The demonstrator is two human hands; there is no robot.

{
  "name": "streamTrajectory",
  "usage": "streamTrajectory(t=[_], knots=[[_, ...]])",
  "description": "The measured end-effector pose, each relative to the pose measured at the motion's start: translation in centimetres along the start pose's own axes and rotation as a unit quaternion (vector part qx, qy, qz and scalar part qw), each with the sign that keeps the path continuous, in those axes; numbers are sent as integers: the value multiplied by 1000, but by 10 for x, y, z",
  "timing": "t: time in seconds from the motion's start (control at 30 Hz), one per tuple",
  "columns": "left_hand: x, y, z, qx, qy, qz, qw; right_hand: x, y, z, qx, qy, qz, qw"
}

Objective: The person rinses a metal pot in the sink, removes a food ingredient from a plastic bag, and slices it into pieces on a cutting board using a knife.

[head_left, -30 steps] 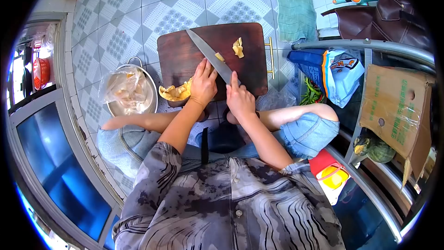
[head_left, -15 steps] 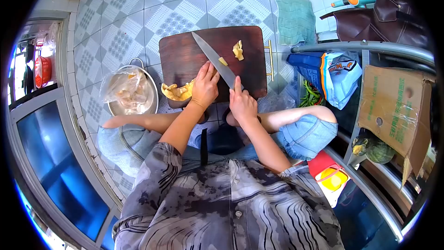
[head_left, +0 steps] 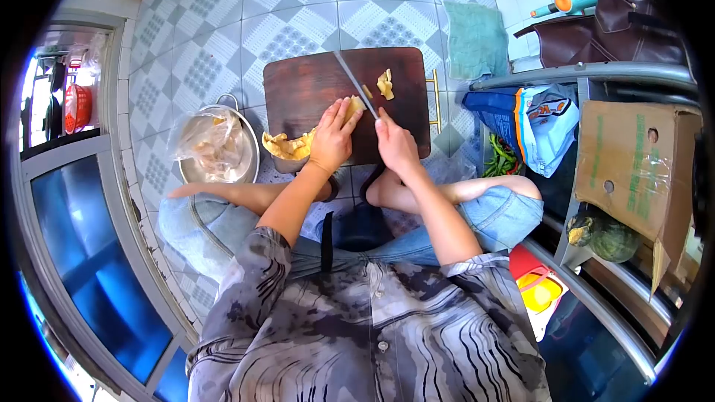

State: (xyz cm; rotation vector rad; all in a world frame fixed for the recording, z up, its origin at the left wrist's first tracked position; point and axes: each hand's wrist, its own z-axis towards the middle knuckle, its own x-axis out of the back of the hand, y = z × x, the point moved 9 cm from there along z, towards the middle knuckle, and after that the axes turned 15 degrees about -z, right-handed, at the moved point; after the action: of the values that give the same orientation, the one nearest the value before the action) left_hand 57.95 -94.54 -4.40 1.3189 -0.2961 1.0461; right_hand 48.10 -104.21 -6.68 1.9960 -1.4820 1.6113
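Observation:
A dark wooden cutting board (head_left: 298, 97) lies in front of me. My right hand (head_left: 396, 147) is wrapped round the handle of a kitchen knife (head_left: 356, 80), whose blade stands edge-down and points to the far left. Beside the blade, my left hand (head_left: 333, 136) presses a pale yellow food piece (head_left: 355, 107) onto the board with bent fingers. I cannot make out what food it is. One small cut strip (head_left: 367, 91) lies just right of the blade, with a little pile of cut pieces (head_left: 385, 85) farther right. A larger wrinkled yellow piece (head_left: 289, 147) rests at the board's near left corner.
On the left stands a metal pot (head_left: 253, 150) with a plastic bag (head_left: 212, 149) in it. Green peppers (head_left: 500, 158) and a blue-white bag (head_left: 547, 123) are at right, beside a metal rack (head_left: 536, 74) holding a cardboard box (head_left: 625, 167). A green cloth (head_left: 475, 41) lies on the tiles.
The knife has tilted from lying nearly flat to standing on edge, and the strip on its blade is now on the board. The piece under my left fingers has come into view.

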Motion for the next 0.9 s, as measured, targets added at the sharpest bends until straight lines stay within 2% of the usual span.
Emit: streamTrajectory(t=[0.07, 0.13, 0.2, 0.27, 0.33, 0.43, 0.47, 0.53, 0.57, 0.6, 0.63, 0.73, 0.77, 0.87, 0.9], knots=[[1, 1, 0, 0, 6, -9, 1000, 4, 15, 2, -12, -12, 131, 991], [4, 3, 1, -1, 11, -16, 1000, -2, 30, -3, -94, -108, 299, 943], [10, 10, 5, -14, 31, -40, 999, 23, 15, -10, -109, -127, 359, 918], [12, 10, 9, -9, 49, -65, 997, 56, 4, -16, -84, -142, 371, 914], [16, 13, 17, -7, 67, -92, 993, 86, 4, -19, -51, -149, 316, 936], [20, 4, 35, 141, 50, -38, 988, 128, 8, -24, 3, -156, 261, 953], [18, 7, 42, 138, 53, -36, 988, 142, 11, -24, 20, -133, 220, 966], [13, 2, 57, 200, 68, -5, 977, 159, 18, -25, 16, -127, 200, 971], [7, -2, 66, 288, 17, -35, 957, 160, 20, -24, 21, -126, 201, 971], [6, 5, 75, 287, 21, -31, 957, 159, 26, -23, -5, -125, 249, 960], [2, 17, 88, 240, 12, -5, 971, 157, 32, -23, -31, -124, 297, 946], [-22, 21, 111, 167, -3, 52, 985, 157, 33, -16, -52, -62, 317, 945], [-30, 17, 116, 176, -17, 57, 983, 159, 29, -13, -43, -52, 339, 938], [-32, 28, 131, 148, 22, 51, 987, 165, 21, -2, -5, -33, 336, 941], [-44, 22, 133, 188, -47, 48, 980, 164, 22, -4, -22, -32, 349, 937]])
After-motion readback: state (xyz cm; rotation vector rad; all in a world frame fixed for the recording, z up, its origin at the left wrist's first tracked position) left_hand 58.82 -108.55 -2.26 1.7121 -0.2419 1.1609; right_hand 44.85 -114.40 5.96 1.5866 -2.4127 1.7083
